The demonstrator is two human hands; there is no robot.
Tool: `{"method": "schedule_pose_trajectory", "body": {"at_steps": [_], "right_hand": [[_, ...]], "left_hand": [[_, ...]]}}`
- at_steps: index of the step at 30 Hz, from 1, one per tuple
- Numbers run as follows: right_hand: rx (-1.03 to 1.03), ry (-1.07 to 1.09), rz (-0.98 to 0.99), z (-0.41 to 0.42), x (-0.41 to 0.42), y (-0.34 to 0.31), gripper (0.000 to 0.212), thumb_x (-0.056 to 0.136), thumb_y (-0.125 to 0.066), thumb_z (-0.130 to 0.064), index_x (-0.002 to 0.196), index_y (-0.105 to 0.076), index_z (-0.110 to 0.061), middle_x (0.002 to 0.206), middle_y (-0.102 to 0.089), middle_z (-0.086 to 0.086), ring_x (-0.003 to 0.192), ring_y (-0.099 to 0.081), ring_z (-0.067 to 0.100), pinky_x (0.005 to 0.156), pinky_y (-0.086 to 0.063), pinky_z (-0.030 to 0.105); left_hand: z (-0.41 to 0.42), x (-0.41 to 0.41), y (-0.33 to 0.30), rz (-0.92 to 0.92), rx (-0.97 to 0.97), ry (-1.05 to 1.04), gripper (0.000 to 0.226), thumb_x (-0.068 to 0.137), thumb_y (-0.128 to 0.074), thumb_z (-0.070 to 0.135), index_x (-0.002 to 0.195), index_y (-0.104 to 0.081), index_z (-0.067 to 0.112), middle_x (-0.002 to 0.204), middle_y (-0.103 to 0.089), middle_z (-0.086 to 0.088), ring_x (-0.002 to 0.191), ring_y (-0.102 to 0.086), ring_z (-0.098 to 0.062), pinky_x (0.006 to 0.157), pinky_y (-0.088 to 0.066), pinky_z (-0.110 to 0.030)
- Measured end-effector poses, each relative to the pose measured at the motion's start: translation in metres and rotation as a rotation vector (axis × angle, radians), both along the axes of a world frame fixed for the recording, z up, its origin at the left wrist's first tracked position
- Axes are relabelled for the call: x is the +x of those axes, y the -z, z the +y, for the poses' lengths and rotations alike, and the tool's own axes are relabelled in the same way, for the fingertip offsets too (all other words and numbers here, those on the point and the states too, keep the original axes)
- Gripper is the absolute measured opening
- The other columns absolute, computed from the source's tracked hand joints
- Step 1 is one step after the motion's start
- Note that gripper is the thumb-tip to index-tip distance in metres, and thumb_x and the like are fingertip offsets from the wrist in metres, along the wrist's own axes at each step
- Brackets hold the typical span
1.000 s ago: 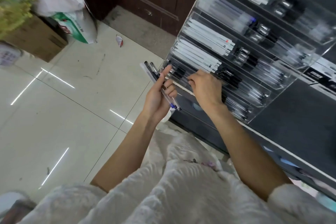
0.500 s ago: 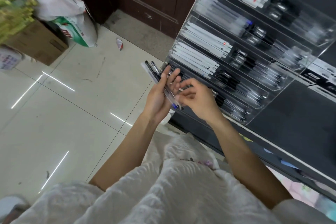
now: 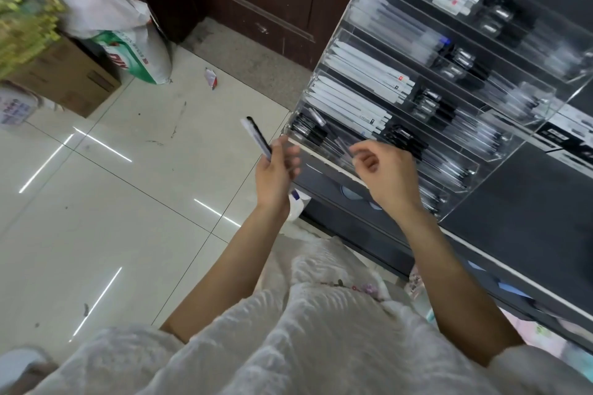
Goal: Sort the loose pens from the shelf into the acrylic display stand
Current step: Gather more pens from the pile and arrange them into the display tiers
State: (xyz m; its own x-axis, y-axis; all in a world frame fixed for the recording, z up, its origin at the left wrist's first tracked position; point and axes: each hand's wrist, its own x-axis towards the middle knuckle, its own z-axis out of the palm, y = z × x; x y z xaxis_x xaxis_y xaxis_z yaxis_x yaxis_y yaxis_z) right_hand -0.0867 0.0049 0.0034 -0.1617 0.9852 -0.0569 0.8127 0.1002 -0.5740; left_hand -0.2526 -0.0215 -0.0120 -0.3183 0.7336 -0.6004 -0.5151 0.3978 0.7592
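Acrylic stand [image 3: 324, 99] largely stocked; my left hand [image 3: 276, 174] grips remaining pens [image 3: 256, 137], my right hand [image 3: 386, 174] pinches one pen [image 3: 344, 148] toward the lowest tier.

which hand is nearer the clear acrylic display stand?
Right. The right hand is at the clear acrylic display stand's lowest tiers; the left hand, gripping dark pens, sits off its left edge.

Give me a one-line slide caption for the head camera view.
Left hand grips a bundle of pens while the right hand pinches a clear pen at the acrylic display stand.
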Motion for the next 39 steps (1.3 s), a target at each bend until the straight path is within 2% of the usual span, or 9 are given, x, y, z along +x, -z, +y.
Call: {"method": "schedule_pose_trajectory", "body": {"at_steps": [4, 11, 15, 17, 21, 24, 29, 34, 39], "right_hand": [[0.171, -0.08, -0.28, 0.016, -0.006, 0.014, 0.019, 0.088, -0.062, -0.009, 0.105, -0.07, -0.012, 0.087, -0.07, 0.008, 0.072, -0.065, 0.023, 0.054, -0.047, 0.028], [0.174, -0.17, -0.572, 0.024, -0.018, 0.026, 0.022, 0.079, -0.067, 0.006, 0.097, -0.068, -0.005, 0.074, -0.066, 0.012, 0.059, -0.061, 0.027, 0.045, -0.028, 0.023], [0.138, -0.157, -0.576, 0.023, -0.016, 0.03, 0.023, 0.077, -0.063, 0.011, 0.094, -0.067, -0.004, 0.069, -0.063, 0.012, 0.054, -0.055, 0.025, 0.046, -0.016, 0.017], [0.131, -0.157, -0.56, 0.023, -0.014, 0.033, 0.022, 0.073, -0.068, 0.011, 0.089, -0.068, -0.005, 0.064, -0.061, 0.01, 0.05, -0.054, 0.023, 0.045, -0.017, 0.015], [0.194, -0.164, -0.489, 0.022, -0.011, 0.038, 0.028, 0.067, -0.074, 0.01, 0.089, -0.072, -0.007, 0.067, -0.065, 0.009, 0.052, -0.059, 0.024, 0.043, -0.03, 0.018], [0.201, -0.127, -0.302, 0.016, -0.013, 0.027, 0.018, 0.084, -0.067, -0.005, 0.101, -0.07, -0.01, 0.087, -0.071, 0.008, 0.071, -0.067, 0.024, 0.051, -0.045, 0.026], [-0.184, -0.076, 0.189, -0.014, -0.026, -0.016, 0.018, 0.091, -0.059, -0.031, 0.096, -0.068, -0.016, 0.08, -0.07, -0.004, 0.071, -0.066, 0.007, 0.066, -0.054, 0.028], [-0.295, -0.03, 0.402, -0.029, -0.03, -0.019, 0.012, 0.083, -0.07, -0.019, 0.094, -0.067, -0.015, 0.079, -0.068, -0.01, 0.073, -0.064, 0.002, 0.071, -0.055, 0.025], [-0.316, 0.031, 0.468, -0.027, -0.023, -0.015, 0.008, 0.082, -0.071, -0.016, 0.09, -0.069, -0.017, 0.078, -0.067, -0.011, 0.074, -0.061, 0.001, 0.071, -0.056, 0.028]], "left_hand": [[-0.002, -0.017, 0.007, -0.057, -0.061, -0.015, 0.03, 0.104, -0.036, 0.024, 0.112, -0.059, 0.008, 0.054, -0.029, 0.01, 0.045, -0.024, -0.004, 0.039, -0.024, -0.015], [-0.005, -0.018, 0.004, -0.132, -0.042, 0.016, 0.022, 0.102, -0.04, 0.017, 0.098, -0.06, 0.012, 0.048, -0.029, 0.012, 0.041, -0.024, -0.004, 0.038, -0.023, -0.014], [-0.006, -0.014, 0.006, -0.165, -0.062, 0.027, 0.022, 0.102, -0.039, 0.015, 0.097, -0.06, 0.012, 0.048, -0.03, 0.012, 0.039, -0.024, -0.003, 0.037, -0.024, -0.014], [-0.005, -0.013, 0.006, -0.197, -0.046, 0.039, 0.022, 0.102, -0.038, 0.015, 0.098, -0.06, 0.011, 0.05, -0.03, 0.011, 0.04, -0.025, -0.003, 0.038, -0.025, -0.014], [-0.002, -0.008, 0.003, -0.35, 0.028, 0.037, 0.028, 0.103, -0.036, 0.022, 0.102, -0.061, 0.009, 0.059, -0.037, 0.006, 0.049, -0.034, -0.004, 0.045, -0.033, -0.014], [0.001, -0.001, 0.0, -0.376, 0.085, 0.045, 0.032, 0.103, -0.034, 0.028, 0.105, -0.061, 0.011, 0.062, -0.05, 0.006, 0.056, -0.045, -0.005, 0.054, -0.041, -0.016], [0.004, 0.011, -0.006, -0.256, 0.137, 0.059, 0.033, 0.103, -0.032, 0.033, 0.104, -0.062, 0.018, 0.066, -0.051, 0.008, 0.061, -0.044, -0.006, 0.065, -0.041, -0.021], [0.005, 0.018, -0.014, -0.395, 0.206, 0.028, 0.03, 0.103, -0.033, 0.033, 0.099, -0.058, 0.016, 0.062, -0.041, 0.006, 0.058, -0.043, -0.007, 0.062, -0.041, -0.021], [0.006, 0.02, -0.015, -0.387, 0.245, 0.113, 0.033, 0.103, -0.033, 0.033, 0.108, -0.06, 0.015, 0.072, -0.058, 0.006, 0.066, -0.054, -0.007, 0.068, -0.049, -0.022]]}}
